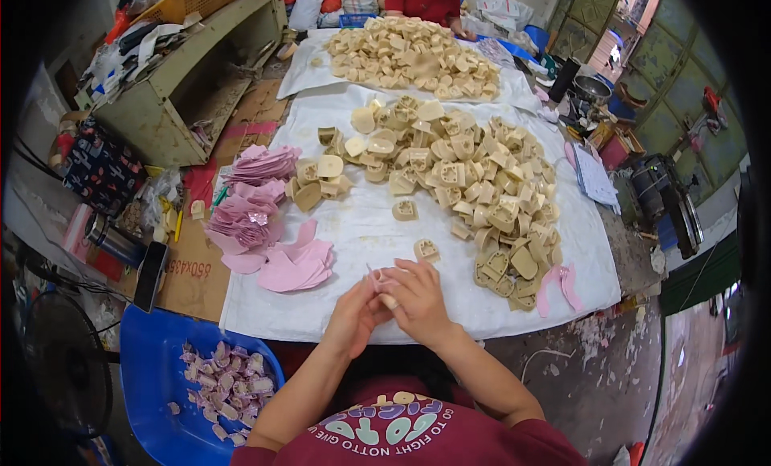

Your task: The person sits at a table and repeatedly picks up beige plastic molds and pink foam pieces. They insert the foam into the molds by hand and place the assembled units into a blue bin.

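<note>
Close to the table's near edge, my left hand (352, 315) and my right hand (421, 304) meet with fingers closed around a small beige shoe heel (389, 301). A bit of pink covering (376, 282) shows between the fingertips; most of what they hold is hidden. Just beyond my right hand lies a loose beige heel (426, 250), with another heel (405, 210) farther off. To the left are a fan of pink cut pieces (295, 265) and taller pink stacks (245, 217). A big pile of beige heels (482, 173) spreads across the white cloth (353, 241).
A blue basin (140, 386) at lower left holds several pink-covered heels (227, 382). Pink strips (560, 289) lie at the right. Another heap of heels (414, 56) sits farther back, near a person in red (424, 4). A phone (150, 276) stands at the left edge.
</note>
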Motion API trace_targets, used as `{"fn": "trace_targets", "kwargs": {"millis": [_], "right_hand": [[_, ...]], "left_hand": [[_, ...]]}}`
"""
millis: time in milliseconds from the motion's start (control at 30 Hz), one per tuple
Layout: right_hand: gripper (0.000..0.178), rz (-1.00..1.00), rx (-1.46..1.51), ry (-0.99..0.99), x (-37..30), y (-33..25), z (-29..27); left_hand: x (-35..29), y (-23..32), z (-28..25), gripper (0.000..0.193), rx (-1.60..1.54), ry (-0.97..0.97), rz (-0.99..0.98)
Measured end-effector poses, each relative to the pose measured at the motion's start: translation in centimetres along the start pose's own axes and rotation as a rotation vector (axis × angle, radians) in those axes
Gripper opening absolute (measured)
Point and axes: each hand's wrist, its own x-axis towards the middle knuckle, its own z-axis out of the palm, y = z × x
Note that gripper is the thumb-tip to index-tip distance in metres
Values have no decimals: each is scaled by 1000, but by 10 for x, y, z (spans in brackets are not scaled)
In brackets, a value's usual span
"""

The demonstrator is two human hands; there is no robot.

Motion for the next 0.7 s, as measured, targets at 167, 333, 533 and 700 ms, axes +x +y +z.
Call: {"fn": "trace_targets", "kwargs": {"millis": [167,333,533,700], "right_hand": [[15,-73,30,-153,-5,6,5],[21,-63,210,-230,22,27,6],[46,168,-111,-81,77,82,8],[39,232,-175,-80,79,112,21]], "left_hand": [[10,-5,-2,42,81,105,21],[12,-8,-15,37,1,143,80],[14,-2,-14,36,-127,142,90],[18,-8,-15,37,-97,87,136]]}}
